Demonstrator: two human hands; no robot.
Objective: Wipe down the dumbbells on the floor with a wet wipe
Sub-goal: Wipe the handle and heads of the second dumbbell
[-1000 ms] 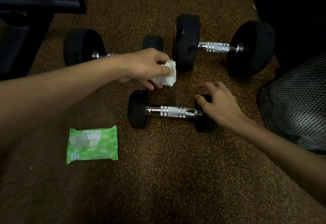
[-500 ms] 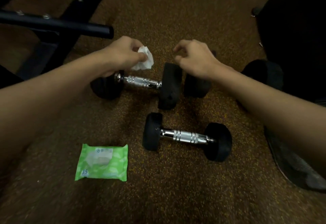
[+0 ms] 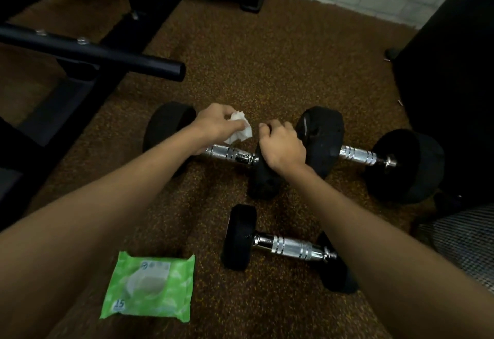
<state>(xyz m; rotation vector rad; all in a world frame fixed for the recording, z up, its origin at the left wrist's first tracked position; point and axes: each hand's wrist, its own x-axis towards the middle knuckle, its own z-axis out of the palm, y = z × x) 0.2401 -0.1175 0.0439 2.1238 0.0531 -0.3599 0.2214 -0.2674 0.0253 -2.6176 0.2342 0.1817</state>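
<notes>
Three black dumbbells with chrome handles lie on the brown carpet. My left hand [image 3: 216, 122] holds a crumpled white wet wipe [image 3: 240, 131] just above the handle of the left dumbbell [image 3: 230, 153]. My right hand [image 3: 282, 143] rests curled over the top of that dumbbell's right head, gripping it. The big dumbbell [image 3: 358, 154] lies to the right, its near head touching my right hand. The small dumbbell [image 3: 288, 247] lies closer to me, partly under my right forearm.
A green wet-wipe pack [image 3: 149, 285] lies on the carpet at lower left. A black bench frame with a tube [image 3: 107, 55] juts in from the left. Dark furniture [image 3: 449, 71] stands right, a mesh item [image 3: 465, 239] at lower right, a white brick wall behind.
My view tilted up, so everything shifted down in frame. My right hand left the small dumbbell and came onto the left dumbbell's right head. My left hand kept the wipe over its handle.
</notes>
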